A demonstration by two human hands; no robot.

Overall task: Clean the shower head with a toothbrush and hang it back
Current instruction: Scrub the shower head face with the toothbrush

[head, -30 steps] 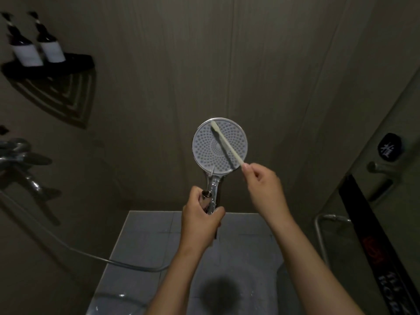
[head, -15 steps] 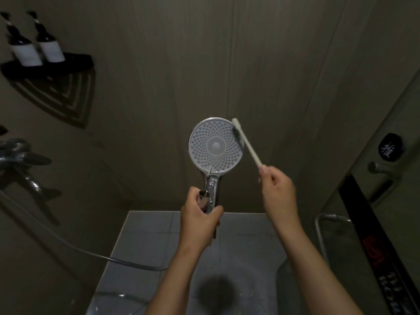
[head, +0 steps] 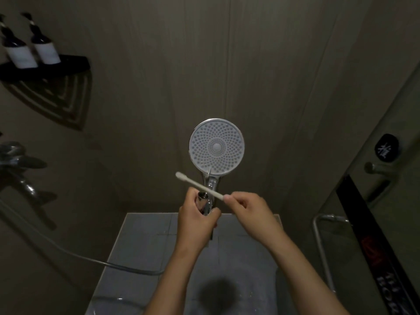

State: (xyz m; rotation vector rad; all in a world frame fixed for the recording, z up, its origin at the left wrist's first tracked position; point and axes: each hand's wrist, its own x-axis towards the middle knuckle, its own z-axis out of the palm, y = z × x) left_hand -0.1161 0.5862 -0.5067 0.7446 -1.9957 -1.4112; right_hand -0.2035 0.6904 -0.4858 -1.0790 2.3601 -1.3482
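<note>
My left hand (head: 196,220) holds the shower head (head: 217,147) by its handle, fingers curled round it. It stands upright in front of the wall, its round face toward me. My right hand (head: 252,214) pinches the end of the toothbrush (head: 200,185) between thumb and fingers. The brush crosses in front of the handle, just below the face, its tip pointing left. The hose (head: 91,260) hangs off to the left.

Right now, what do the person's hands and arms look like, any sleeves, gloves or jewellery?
The left hand and right hand are bare: no gloves, and no rings that I can see. The left forearm and right forearm are bare down to the frame's edge, with no sleeve, watch or bracelet in view.
</note>
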